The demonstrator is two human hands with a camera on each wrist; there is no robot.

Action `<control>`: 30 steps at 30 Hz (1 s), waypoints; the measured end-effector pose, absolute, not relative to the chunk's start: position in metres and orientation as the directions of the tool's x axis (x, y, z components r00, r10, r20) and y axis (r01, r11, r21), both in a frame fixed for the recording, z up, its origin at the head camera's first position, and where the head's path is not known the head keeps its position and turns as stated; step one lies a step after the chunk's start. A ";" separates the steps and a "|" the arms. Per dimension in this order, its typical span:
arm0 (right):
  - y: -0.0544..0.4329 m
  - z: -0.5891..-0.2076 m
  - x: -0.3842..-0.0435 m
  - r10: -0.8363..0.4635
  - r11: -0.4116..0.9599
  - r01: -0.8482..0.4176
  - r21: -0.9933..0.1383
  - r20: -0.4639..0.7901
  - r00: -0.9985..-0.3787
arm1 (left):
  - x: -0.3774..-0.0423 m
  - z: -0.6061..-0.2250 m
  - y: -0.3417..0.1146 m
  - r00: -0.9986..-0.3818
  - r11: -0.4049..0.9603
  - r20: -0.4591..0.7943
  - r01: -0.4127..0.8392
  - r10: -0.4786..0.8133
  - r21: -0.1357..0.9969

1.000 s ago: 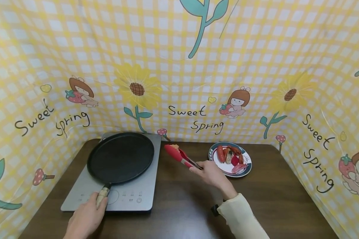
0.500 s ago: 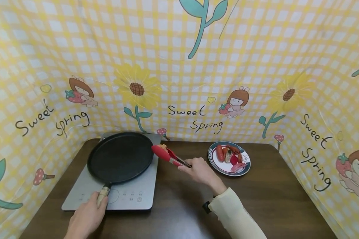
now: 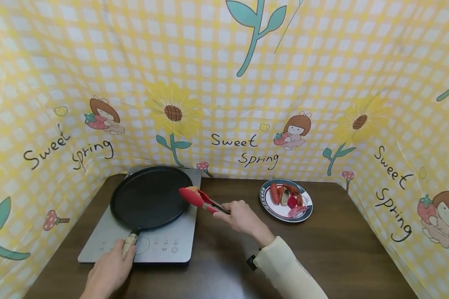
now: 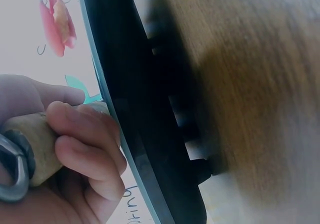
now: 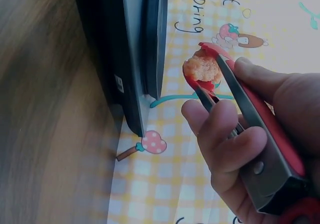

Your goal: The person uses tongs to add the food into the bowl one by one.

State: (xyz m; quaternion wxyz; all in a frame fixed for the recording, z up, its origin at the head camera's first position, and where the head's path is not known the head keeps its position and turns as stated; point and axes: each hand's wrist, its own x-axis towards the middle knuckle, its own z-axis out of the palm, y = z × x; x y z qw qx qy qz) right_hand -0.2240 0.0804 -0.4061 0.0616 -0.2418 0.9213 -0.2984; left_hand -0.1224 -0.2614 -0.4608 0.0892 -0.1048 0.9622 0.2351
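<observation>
My left hand (image 3: pixel 110 265) grips the wooden handle (image 4: pixel 37 144) of a flat black pan (image 3: pixel 149 197), fingers curled round it. The pan sits on a silver induction cooktop (image 3: pixel 176 232). In my right hand (image 3: pixel 243 220) are red-tipped metal tongs (image 5: pixel 260 129), squeezed between thumb and fingers. Their red tips clasp a lumpy orange-brown piece of food (image 5: pixel 202 68), perhaps fried chicken. In the head view the tips overlap the pan's right edge; the right wrist view has them above the pan's rim level.
A white plate with a dark patterned rim (image 3: pixel 263 203) stands at the back right, bearing a sausage (image 3: pixel 274 194) and several other food pieces. Checked yellow cloth (image 3: pixel 224 104) walls the dark wooden table (image 3: pixel 321 245) at the back and sides.
My right hand has moved left with the tongs and the food, from over the table beside the cooktop to the pan's right edge. My left hand keeps its grip on the handle.
</observation>
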 end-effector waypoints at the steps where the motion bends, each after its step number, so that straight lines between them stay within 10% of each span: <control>1: 0.079 -0.406 -0.224 -0.483 0.701 -0.403 -0.588 0.023 -0.875 | -0.122 -0.461 -0.261 -0.961 0.869 -0.224 -0.245 -0.160 0.431; 30: 0.025 -0.419 -0.235 -0.528 0.781 -0.502 -0.373 0.037 -0.849 | -0.123 -0.464 -0.263 -0.967 0.875 -0.201 -0.228 -0.154 0.427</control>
